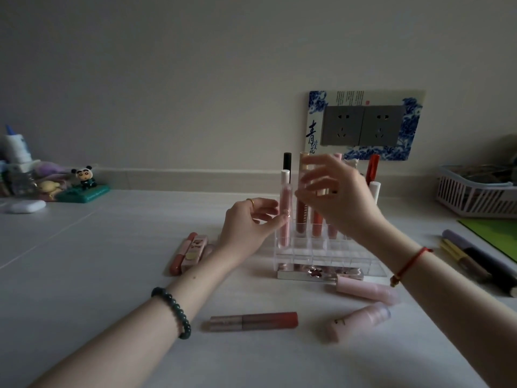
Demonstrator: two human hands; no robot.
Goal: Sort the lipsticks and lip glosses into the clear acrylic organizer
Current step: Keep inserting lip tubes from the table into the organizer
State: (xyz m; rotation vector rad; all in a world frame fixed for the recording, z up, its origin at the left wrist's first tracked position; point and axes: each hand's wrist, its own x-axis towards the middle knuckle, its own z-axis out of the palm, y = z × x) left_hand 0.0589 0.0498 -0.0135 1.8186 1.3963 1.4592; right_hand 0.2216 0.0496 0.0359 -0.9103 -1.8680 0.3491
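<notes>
The fingers of the left hand [249, 222] pinched a pink lip gloss [284, 208] with a white cap, holding it upright, cap up, its lower end inside a front-left slot of the clear organizer [321, 256]. The right hand [335, 197] hovered blurred over the back row with its fingers spread; whether they touched the tall gold-capped tube [303, 191] behind them could not be told. That tube, a black-capped one [287, 166], a red one [373, 169] and several others stood on end in the back row, partly hidden by the right hand.

On the worktop [112, 261], a brown-red lip gloss [253, 321] lay flat, long axis left to right, red end to the right. Two pink lipsticks [363, 289] [358, 322] lay near it, to the right. A mirrored case [319, 273] lay against the organizer's front. More tubes [187, 253] lay left of the organizer, partly covered by the left wrist.

On the wall, a blue-and-white frame [313, 130] around the sockets carried Chinese characters, the small print unreadable. A basket [475, 191] was cut off at the right edge.
</notes>
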